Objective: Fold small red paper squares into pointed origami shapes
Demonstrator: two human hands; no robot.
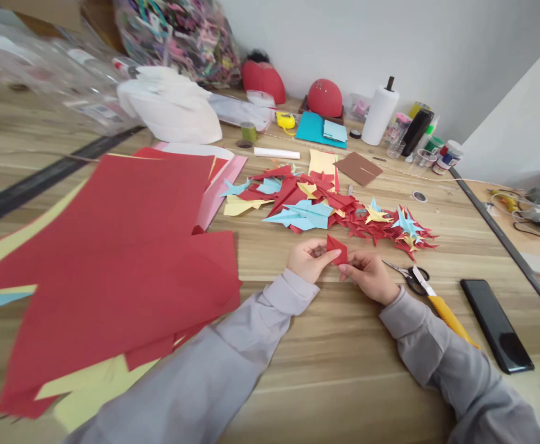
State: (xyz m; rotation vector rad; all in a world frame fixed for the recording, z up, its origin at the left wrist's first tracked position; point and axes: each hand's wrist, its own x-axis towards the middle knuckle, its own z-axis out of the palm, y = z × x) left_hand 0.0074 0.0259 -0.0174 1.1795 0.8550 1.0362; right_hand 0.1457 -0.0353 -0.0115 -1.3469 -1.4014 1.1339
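The left hand [310,259] pinches folded red paper [339,245], its near corner clamped by the right hand [370,275], beside scissors [409,274].

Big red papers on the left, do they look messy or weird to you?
Yes, a bit askew: the big red sheets on the table lie at different angles, their edges don't line up, and yellow paper pokes out from under them, unlike a neat stack.
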